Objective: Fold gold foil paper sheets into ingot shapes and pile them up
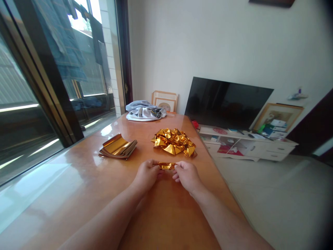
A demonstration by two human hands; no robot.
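Note:
Between my two hands is a small folded piece of gold foil paper [167, 166], held level just above the table. My left hand [150, 171] pinches its left end, and my right hand [186, 173] pinches its right end, thumbs on the near side. Some fingertips are tucked behind or under the paper. Just beyond my hands lies a heap of folded gold paper pieces [173, 141]. To the left rests a stack of gold foil sheets [118, 147], its top sheets curling upward.
The long, glossy wooden table [104, 194] has its right edge beside my right forearm. At its far end sit folded clothes [144, 111] in front of framed pictures [165, 100]. A television [226, 102] stands on a white cabinet [270, 149] to the right. Glass doors [26, 86] line the left.

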